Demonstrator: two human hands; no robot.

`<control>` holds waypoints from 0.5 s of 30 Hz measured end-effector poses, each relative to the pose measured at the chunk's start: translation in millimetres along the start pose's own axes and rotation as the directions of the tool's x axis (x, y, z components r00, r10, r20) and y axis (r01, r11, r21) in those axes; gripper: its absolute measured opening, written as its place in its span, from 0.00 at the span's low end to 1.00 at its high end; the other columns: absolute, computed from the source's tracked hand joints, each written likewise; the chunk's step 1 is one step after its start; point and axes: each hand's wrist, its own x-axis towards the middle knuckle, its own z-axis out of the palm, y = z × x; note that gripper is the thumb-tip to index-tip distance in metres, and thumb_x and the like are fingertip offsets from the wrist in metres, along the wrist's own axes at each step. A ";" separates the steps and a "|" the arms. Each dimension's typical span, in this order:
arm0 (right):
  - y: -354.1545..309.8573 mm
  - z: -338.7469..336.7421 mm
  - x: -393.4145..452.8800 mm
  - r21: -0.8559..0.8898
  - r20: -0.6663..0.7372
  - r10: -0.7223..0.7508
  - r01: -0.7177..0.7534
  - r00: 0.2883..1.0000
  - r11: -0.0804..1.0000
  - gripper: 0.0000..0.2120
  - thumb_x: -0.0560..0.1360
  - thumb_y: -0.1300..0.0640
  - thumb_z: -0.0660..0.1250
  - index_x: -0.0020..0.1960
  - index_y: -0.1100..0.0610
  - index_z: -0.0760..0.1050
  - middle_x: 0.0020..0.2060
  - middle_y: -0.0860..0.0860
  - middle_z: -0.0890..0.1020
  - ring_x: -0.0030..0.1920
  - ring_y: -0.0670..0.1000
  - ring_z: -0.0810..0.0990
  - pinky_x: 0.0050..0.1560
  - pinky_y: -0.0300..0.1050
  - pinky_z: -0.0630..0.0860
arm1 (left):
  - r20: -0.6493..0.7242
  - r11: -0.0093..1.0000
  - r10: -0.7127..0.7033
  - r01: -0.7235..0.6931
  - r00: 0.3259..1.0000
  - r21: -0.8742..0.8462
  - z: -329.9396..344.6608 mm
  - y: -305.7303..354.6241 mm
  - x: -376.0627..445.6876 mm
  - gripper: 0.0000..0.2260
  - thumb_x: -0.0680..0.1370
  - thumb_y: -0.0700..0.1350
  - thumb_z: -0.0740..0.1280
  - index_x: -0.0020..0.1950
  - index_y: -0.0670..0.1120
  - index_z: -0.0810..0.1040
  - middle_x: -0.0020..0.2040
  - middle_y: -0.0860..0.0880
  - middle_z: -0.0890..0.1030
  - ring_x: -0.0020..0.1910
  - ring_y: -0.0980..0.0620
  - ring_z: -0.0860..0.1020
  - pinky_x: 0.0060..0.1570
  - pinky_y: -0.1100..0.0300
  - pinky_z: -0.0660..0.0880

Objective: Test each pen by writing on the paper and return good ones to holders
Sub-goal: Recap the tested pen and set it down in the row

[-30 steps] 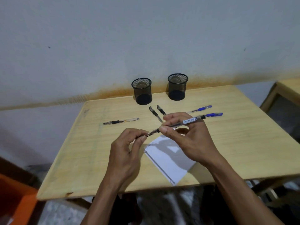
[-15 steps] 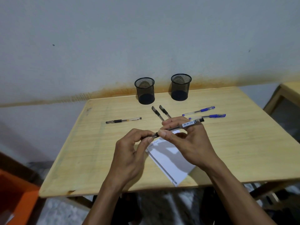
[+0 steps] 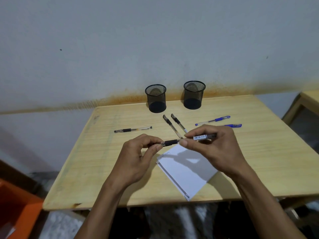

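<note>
Head view: we hold the black pen (image 3: 188, 140) flatter now than before, over the paper (image 3: 188, 168). Left hand (image 3: 138, 159) pinches its tip end, maybe a cap; right hand (image 3: 212, 149) grips the barrel.

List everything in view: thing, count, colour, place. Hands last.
mesh holders: two, black, back of table, side by side, nothing visible inside
black pens: three lying on the table; one alone at left, two near the middle
blue pens: two, right of middle, the nearer partly hidden behind the right hand
held pen: one, black grip, above the paper
paper: one white pad, front of table
table: one, light wood
orange object: one, lower left
left hand: pinches the held pen's tip end
right hand: grips its barrel
</note>
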 end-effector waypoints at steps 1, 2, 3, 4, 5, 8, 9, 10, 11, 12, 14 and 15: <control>-0.6 -0.6 0.2 -0.091 0.026 -0.041 0.043 0.999 0.995 0.06 0.65 0.55 0.83 0.41 0.51 0.88 0.36 0.46 0.88 0.38 0.49 0.86 0.39 0.45 0.80 | 0.005 1.000 -0.023 0.023 1.000 -0.018 -0.8 -2.0 1.4 0.04 0.78 0.44 0.71 0.50 0.52 0.84 0.46 0.58 0.84 0.49 0.57 0.82 0.51 0.59 0.78; -0.6 0.0 0.0 -0.173 0.046 -0.083 0.090 0.995 0.981 0.07 0.66 0.54 0.83 0.43 0.51 0.89 0.36 0.45 0.88 0.38 0.48 0.86 0.40 0.47 0.80 | 0.013 0.998 -0.041 0.041 0.999 -0.037 -1.5 -3.8 2.6 0.04 0.77 0.44 0.71 0.50 0.53 0.84 0.46 0.57 0.84 0.49 0.57 0.82 0.52 0.57 0.78; 0.4 0.5 -0.2 -0.240 0.057 -0.122 0.133 0.991 0.962 0.07 0.67 0.52 0.82 0.43 0.51 0.89 0.36 0.44 0.88 0.38 0.47 0.85 0.39 0.46 0.79 | 0.027 0.997 -0.052 0.054 0.998 -0.054 -1.9 -5.5 3.9 0.04 0.77 0.44 0.71 0.50 0.53 0.83 0.46 0.56 0.84 0.49 0.56 0.82 0.53 0.56 0.78; 0.8 0.4 0.0 -0.294 0.066 -0.154 0.167 0.986 0.941 0.07 0.67 0.51 0.82 0.44 0.50 0.89 0.35 0.43 0.87 0.38 0.46 0.84 0.38 0.43 0.77 | 0.048 0.996 -0.060 0.063 0.997 -0.068 -2.1 -6.8 4.7 0.04 0.77 0.44 0.71 0.50 0.52 0.83 0.46 0.56 0.85 0.49 0.56 0.82 0.54 0.57 0.78; 1.2 -0.5 0.5 -0.340 0.073 -0.179 0.193 0.981 0.920 0.07 0.67 0.50 0.82 0.44 0.49 0.88 0.35 0.42 0.86 0.37 0.45 0.83 0.37 0.39 0.74 | 0.070 0.994 -0.066 0.072 0.995 -0.078 -2.0 -7.7 5.3 0.04 0.77 0.43 0.71 0.50 0.52 0.83 0.46 0.56 0.85 0.50 0.56 0.82 0.55 0.58 0.77; 2.2 -2.8 1.1 -0.384 0.078 -0.264 0.274 0.961 0.882 0.10 0.67 0.51 0.82 0.47 0.51 0.89 0.35 0.44 0.84 0.35 0.46 0.80 0.36 0.37 0.71 | 0.119 0.996 -0.059 0.066 0.991 -0.062 -1.6 -8.4 7.6 0.05 0.78 0.43 0.71 0.48 0.53 0.83 0.46 0.58 0.84 0.49 0.57 0.82 0.53 0.63 0.75; 1.9 -2.9 1.3 -0.367 0.071 -0.288 0.294 0.955 0.883 0.11 0.67 0.53 0.83 0.48 0.53 0.89 0.35 0.46 0.84 0.36 0.47 0.80 0.36 0.41 0.73 | 0.125 0.997 -0.048 0.054 0.991 -0.046 -1.7 -8.0 9.0 0.05 0.78 0.43 0.71 0.48 0.53 0.83 0.45 0.58 0.84 0.49 0.57 0.81 0.52 0.64 0.75; 2.2 -3.0 1.9 -0.353 0.062 -0.304 0.306 0.951 0.884 0.11 0.67 0.54 0.83 0.48 0.54 0.89 0.36 0.48 0.84 0.36 0.48 0.81 0.36 0.45 0.75 | 0.125 0.999 -0.035 0.039 0.992 -0.032 -2.0 -7.6 10.7 0.05 0.78 0.42 0.70 0.48 0.52 0.83 0.45 0.59 0.83 0.49 0.57 0.81 0.52 0.65 0.74; 3.6 -2.8 3.0 -0.358 0.057 -0.315 0.314 0.947 0.879 0.10 0.67 0.54 0.83 0.47 0.54 0.89 0.36 0.48 0.84 0.37 0.50 0.81 0.36 0.49 0.76 | 0.121 0.999 -0.023 0.026 0.992 -0.022 -2.7 -7.7 12.7 0.05 0.78 0.42 0.70 0.48 0.52 0.83 0.45 0.59 0.83 0.48 0.56 0.81 0.52 0.66 0.73; 5.5 -2.7 4.1 -0.386 0.063 -0.322 0.321 0.945 0.865 0.08 0.68 0.54 0.82 0.46 0.54 0.89 0.36 0.47 0.83 0.37 0.50 0.81 0.36 0.51 0.77 | 0.118 1.000 -0.015 0.017 0.993 -0.017 -3.8 -8.3 14.5 0.05 0.78 0.42 0.70 0.48 0.52 0.83 0.45 0.59 0.83 0.48 0.56 0.81 0.51 0.67 0.73; 8.2 -2.1 6.5 -0.490 0.104 -0.326 0.333 0.940 0.805 0.07 0.70 0.51 0.80 0.46 0.51 0.89 0.37 0.44 0.81 0.38 0.50 0.81 0.35 0.52 0.78 | 0.112 1.000 -0.003 0.004 0.994 -0.010 -6.1 -9.8 17.5 0.05 0.78 0.42 0.70 0.47 0.53 0.83 0.45 0.58 0.82 0.48 0.56 0.81 0.51 0.65 0.74; 8.5 -1.0 7.7 -0.544 0.123 -0.329 0.341 0.936 0.766 0.07 0.71 0.49 0.78 0.46 0.50 0.89 0.37 0.43 0.80 0.38 0.50 0.80 0.34 0.52 0.78 | 0.110 1.000 0.000 0.001 0.994 -0.006 -7.2 -10.5 19.3 0.05 0.78 0.43 0.70 0.47 0.53 0.83 0.45 0.57 0.82 0.48 0.55 0.81 0.50 0.62 0.75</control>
